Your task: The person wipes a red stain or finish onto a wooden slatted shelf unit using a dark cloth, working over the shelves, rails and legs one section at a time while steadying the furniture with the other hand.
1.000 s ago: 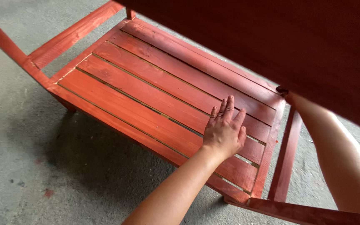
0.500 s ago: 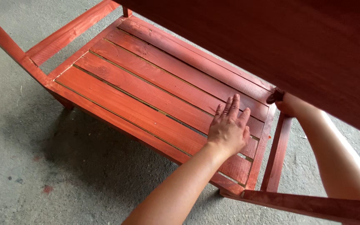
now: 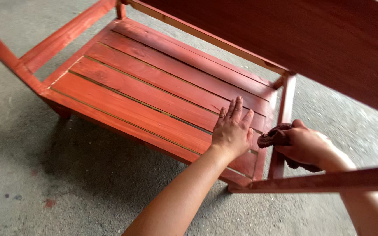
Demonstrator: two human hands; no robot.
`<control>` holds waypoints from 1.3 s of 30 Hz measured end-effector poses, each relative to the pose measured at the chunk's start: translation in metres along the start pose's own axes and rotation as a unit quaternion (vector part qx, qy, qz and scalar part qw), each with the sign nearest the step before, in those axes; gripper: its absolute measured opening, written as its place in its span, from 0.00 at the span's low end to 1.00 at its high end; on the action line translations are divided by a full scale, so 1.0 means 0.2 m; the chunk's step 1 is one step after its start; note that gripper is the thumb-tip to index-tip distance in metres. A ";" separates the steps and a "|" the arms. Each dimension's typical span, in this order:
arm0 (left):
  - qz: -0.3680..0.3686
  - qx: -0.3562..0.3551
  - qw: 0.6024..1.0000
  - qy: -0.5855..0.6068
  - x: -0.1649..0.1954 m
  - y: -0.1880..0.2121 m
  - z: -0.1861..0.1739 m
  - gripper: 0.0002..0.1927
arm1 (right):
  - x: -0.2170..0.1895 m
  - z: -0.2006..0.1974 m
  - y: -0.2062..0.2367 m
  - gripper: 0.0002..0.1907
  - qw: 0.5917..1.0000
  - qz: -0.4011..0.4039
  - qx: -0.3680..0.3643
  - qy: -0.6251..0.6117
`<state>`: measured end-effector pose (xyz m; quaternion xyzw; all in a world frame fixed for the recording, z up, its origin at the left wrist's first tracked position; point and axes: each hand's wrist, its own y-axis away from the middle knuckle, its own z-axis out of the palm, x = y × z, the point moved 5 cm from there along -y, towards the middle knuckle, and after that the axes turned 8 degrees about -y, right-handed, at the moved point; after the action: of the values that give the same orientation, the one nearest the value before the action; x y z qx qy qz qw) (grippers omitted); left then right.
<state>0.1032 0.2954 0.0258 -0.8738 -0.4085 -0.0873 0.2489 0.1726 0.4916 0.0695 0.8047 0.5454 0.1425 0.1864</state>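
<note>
A red-stained wooden table stands on a concrete floor, with a slatted lower shelf (image 3: 145, 91) below its top (image 3: 320, 39). My left hand (image 3: 232, 129) lies flat, fingers together, on the slats near the shelf's right end. My right hand (image 3: 305, 144) grips a dark brown cloth (image 3: 273, 137) and presses it against the upright leg (image 3: 281, 126) at the right end. The forearm of my right arm passes behind a lower side rail (image 3: 329, 181).
Grey concrete floor (image 3: 44, 188) surrounds the table, with small red stain spots at the lower left. Another leg and side rail (image 3: 62, 37) frame the shelf's left end. The tabletop overhangs the upper right of the view.
My right hand has come out from under the tabletop and now shows with the cloth against the leg. The view shifted so the shelf sits lower and more to the right. My left hand stays on the slats.
</note>
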 end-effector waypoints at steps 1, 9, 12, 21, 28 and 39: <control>0.003 -0.008 1.000 0.007 0.02 0.01 0.00 0.31 | 0.07 0.04 0.00 0.19 0.994 -0.034 -0.016 -0.102; -0.007 -0.072 0.996 0.054 0.06 0.09 0.02 0.29 | 0.43 0.47 0.34 0.12 0.664 -0.307 0.087 -0.676; 0.013 -0.059 0.995 0.073 0.04 0.13 0.05 0.30 | 0.42 0.59 0.28 0.16 0.859 -0.278 0.190 -0.386; -0.016 -0.094 0.993 0.073 -0.04 0.23 0.04 0.31 | 0.26 0.09 -0.20 0.06 0.733 -0.222 0.335 -0.548; -0.003 -0.045 0.996 0.079 -0.14 0.36 0.01 0.30 | 0.26 0.55 -0.19 0.13 0.534 -0.040 0.187 -0.824; 0.010 -0.087 0.993 0.077 -0.13 0.45 0.07 0.29 | 0.18 1.05 0.34 0.08 0.858 -0.042 0.078 -0.506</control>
<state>0.1548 0.2365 -0.0280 -0.8867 -0.3704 -0.1873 0.2037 0.3326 0.4712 -0.0863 0.7542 0.4187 -0.3349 0.3791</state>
